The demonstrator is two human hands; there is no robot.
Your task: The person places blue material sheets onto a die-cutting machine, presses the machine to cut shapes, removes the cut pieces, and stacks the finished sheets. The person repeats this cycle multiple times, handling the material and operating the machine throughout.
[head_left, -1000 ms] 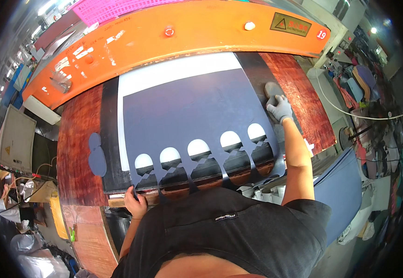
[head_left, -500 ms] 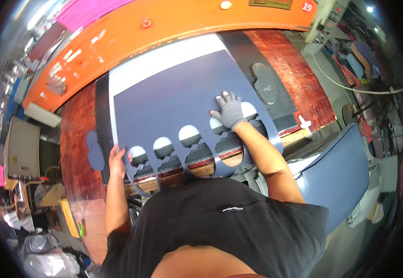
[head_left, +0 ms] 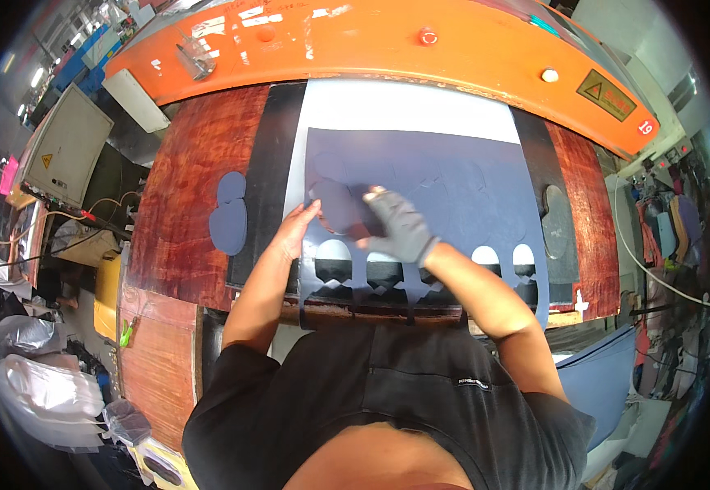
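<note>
A large navy-blue sheet (head_left: 486,175) lies on a white board (head_left: 404,102), with a row of sole-shaped openings along its near side. Faint cut outlines show across its surface. My bare left hand (head_left: 296,231) has its fingertips closed on the left edge of a navy sole-shaped piece (head_left: 339,206), tilted over the sheet's left part. To the right of that piece is my right hand (head_left: 400,229) in a grey fingerless glove, thumb and fingers apart, slightly smeared by motion. Nothing shows in its grip.
Several navy sole-shaped pieces (head_left: 228,224) rest on the red-brown table (head_left: 183,163) at left. A dark sole-shaped form (head_left: 555,220) lies on the black strip at right. An orange machine beam (head_left: 355,49) spans the far side. Blue sheets (head_left: 596,384) hang at lower right.
My right hand has lifted from lying flat on the sheet and moved left. My left hand has gone from the sheet's left edge to the sole-shaped piece. The view has turned.
</note>
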